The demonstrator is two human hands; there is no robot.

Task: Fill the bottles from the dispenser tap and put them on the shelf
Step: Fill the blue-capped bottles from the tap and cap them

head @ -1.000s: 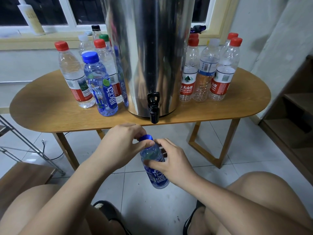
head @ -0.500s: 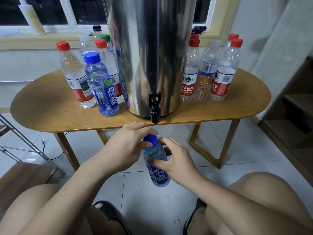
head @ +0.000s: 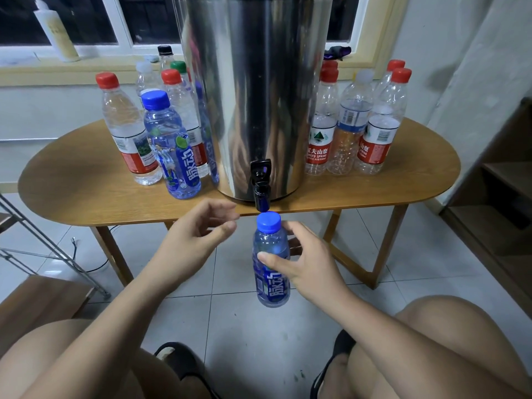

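My right hand [head: 305, 260] grips a blue bottle [head: 270, 263] with a blue cap [head: 268, 222], held upright just under the black tap [head: 260, 185] of the steel dispenser [head: 256, 96]. My left hand [head: 195, 240] hovers to the left of the cap with its fingers loosely spread and nothing in it. A second blue bottle [head: 172, 148] stands on the wooden table [head: 77, 185] left of the dispenser among several red-capped bottles [head: 126, 131]. Several more bottles [head: 354, 122] that look empty stand to the dispenser's right.
Wooden shelves [head: 506, 180] sit at the right edge by the wall. A metal rack [head: 43, 249] and a wooden board [head: 34, 303] are on the left. My bare knees frame the tiled floor [head: 247, 335] below. A white bottle [head: 56, 30] stands on the windowsill.
My left hand has let go of the blue cap and drawn away to the left. The bottle stays in my right hand, shifted slightly right under the tap.
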